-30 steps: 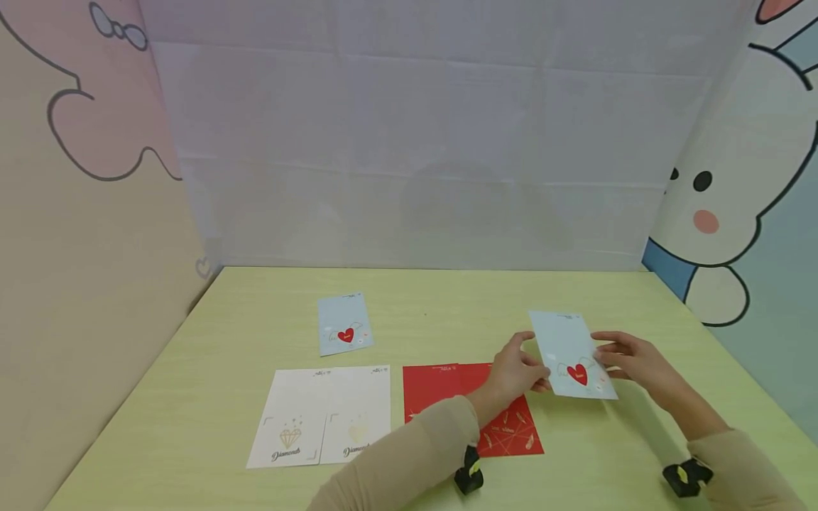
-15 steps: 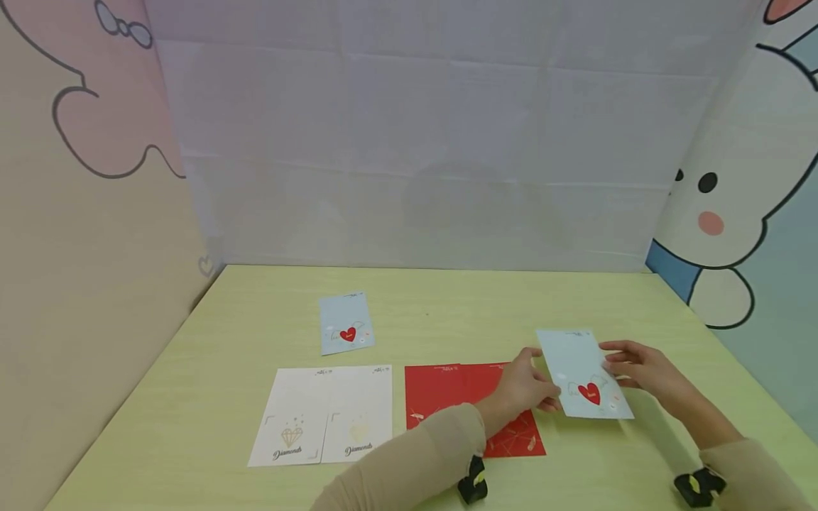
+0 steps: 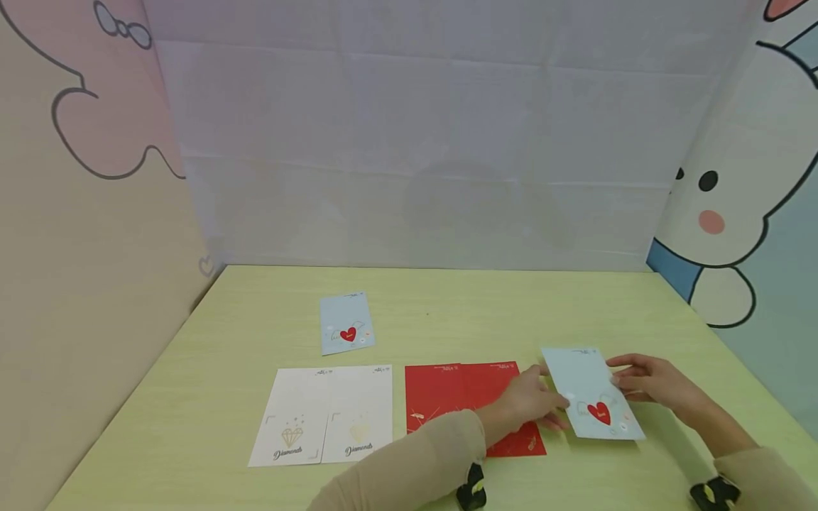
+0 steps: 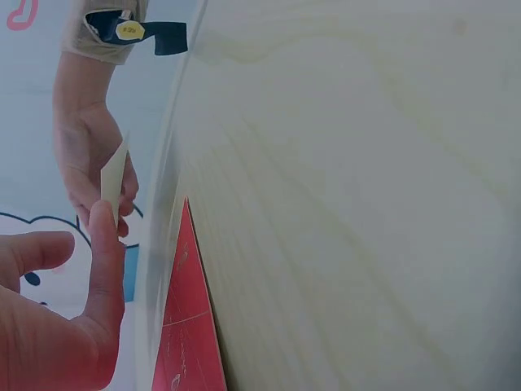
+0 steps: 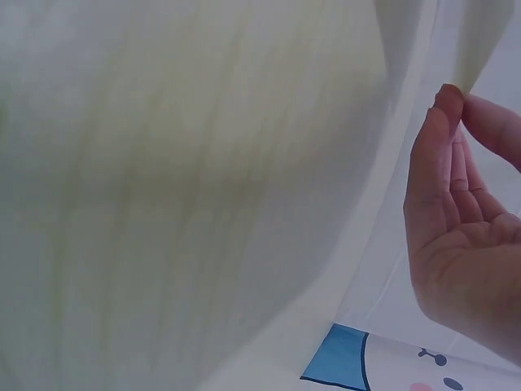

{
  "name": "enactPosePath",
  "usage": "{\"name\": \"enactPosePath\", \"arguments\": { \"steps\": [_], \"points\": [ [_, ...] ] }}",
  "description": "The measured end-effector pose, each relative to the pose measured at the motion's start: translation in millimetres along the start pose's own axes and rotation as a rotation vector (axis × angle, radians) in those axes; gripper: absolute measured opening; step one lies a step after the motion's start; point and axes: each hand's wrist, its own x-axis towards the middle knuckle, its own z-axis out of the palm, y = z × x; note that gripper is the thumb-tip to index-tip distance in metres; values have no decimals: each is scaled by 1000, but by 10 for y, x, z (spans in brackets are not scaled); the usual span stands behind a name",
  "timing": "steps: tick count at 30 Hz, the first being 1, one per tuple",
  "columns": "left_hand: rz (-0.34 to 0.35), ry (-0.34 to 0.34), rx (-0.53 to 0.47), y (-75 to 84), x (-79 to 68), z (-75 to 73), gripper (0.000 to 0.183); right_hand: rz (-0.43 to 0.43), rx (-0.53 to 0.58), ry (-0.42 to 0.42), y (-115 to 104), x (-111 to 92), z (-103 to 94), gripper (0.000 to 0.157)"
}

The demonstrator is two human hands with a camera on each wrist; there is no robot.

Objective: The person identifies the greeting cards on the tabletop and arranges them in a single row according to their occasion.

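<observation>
A pale blue card with a red heart (image 3: pixel 578 380) is held between my two hands over the right part of the table. At its left edge, my left hand (image 3: pixel 527 399) grips it with the thumb on the printed face. My right hand (image 3: pixel 658 383) pinches the opposite edge. In the right wrist view the thumb and fingertips meet on the card (image 5: pixel 480 41). Seen edge-on in the left wrist view, the card (image 4: pixel 114 175) stands clear of the tabletop. Two red cards (image 3: pixel 434 390) lie side by side, partly covered by my left hand and sleeve.
Two white cards marked "Diamonds" (image 3: pixel 294 408) lie side by side left of the red ones. Farther back lies a matching blue heart card (image 3: pixel 345 312). A white sheet (image 3: pixel 434 156) hangs behind the table (image 3: pixel 160 426), with cartoon-painted walls on both sides.
Both hands have brought the blue heart card toward the front edge and slightly right, lower over the table. The cards lying on the table have not moved.
</observation>
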Motion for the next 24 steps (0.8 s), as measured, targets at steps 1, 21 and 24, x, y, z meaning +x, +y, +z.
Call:
{"name": "enactPosePath", "arguments": {
  "steps": [1, 21, 24],
  "points": [
    [-6, -12, 15, 1, -9, 1, 38, 7, -7, 0, 6, -2, -2, 54],
    [-67, -64, 145, -65, -30, -7, 22, -2, -100, -37, 63, 16, 50, 41],
    [-69, -59, 159, -69, -34, -12, 23, -9, -107, -37, 72, 18, 62, 40]
  ]
}}
